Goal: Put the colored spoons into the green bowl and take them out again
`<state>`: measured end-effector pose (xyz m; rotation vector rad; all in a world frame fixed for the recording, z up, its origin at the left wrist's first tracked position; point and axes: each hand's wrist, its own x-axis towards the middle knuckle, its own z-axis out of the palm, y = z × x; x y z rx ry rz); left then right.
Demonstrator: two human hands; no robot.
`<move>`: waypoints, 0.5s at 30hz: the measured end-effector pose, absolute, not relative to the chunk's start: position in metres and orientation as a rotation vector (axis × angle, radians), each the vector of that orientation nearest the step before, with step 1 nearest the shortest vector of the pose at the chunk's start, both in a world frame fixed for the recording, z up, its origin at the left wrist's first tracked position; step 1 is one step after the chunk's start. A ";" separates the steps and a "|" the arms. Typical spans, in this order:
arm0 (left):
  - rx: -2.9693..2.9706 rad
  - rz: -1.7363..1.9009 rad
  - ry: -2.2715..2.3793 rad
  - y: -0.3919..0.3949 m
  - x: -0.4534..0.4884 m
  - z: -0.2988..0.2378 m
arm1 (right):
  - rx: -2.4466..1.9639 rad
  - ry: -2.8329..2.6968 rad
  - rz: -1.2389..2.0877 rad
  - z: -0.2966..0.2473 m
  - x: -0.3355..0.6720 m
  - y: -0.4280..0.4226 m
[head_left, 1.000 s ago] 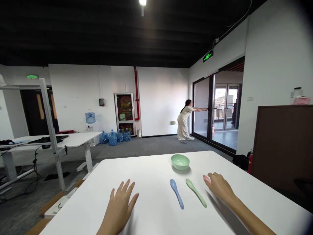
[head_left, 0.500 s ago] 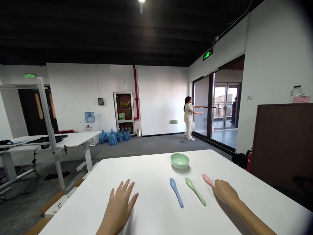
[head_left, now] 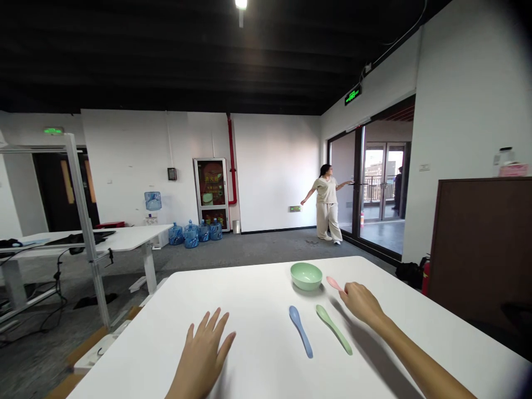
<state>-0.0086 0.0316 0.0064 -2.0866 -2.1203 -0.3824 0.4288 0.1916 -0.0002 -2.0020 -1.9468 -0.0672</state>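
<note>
A pink spoon (head_left: 333, 284) is in my right hand (head_left: 362, 302), which is closed around its handle and raised over the table, with a shadow below. The spoon's bowl end points toward a green bowl (head_left: 306, 276), just right of its rim and apart from it. In front of the bowl, a blue spoon (head_left: 301, 331) and a green spoon (head_left: 334, 329) lie side by side on the white table (head_left: 257, 310). My left hand (head_left: 203, 349) is over the table's left part, fingers spread, holding nothing.
Beyond the table, a person (head_left: 327, 202) stands by the glass door (head_left: 343, 177). Several blue water jugs (head_left: 191, 235) stand on the floor by the back wall. Another white table (head_left: 141, 235) with a metal post (head_left: 85, 216) is at left. A brown cabinet (head_left: 482, 238) rises at right.
My right hand has lifted the pink spoon off the table and carried it forward and left, nearer the bowl. My left hand has stayed put. The person at the door has turned around.
</note>
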 end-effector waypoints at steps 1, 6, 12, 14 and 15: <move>-2.087 -0.393 -2.116 0.032 -0.009 0.006 | -1.988 -1.966 -0.082 0.007 0.421 0.197; -2.081 -0.389 -2.106 0.032 -0.008 0.008 | -1.978 -2.016 -0.071 0.025 0.385 0.229; -2.085 -0.361 -2.125 0.032 -0.009 0.010 | -2.023 -2.005 -0.016 0.023 0.358 0.263; -2.083 -0.354 -2.126 0.033 -0.009 0.009 | -2.041 -1.993 0.005 0.021 0.354 0.271; -2.083 -0.354 -2.124 0.033 -0.010 0.008 | -2.049 -1.987 0.017 0.020 0.353 0.275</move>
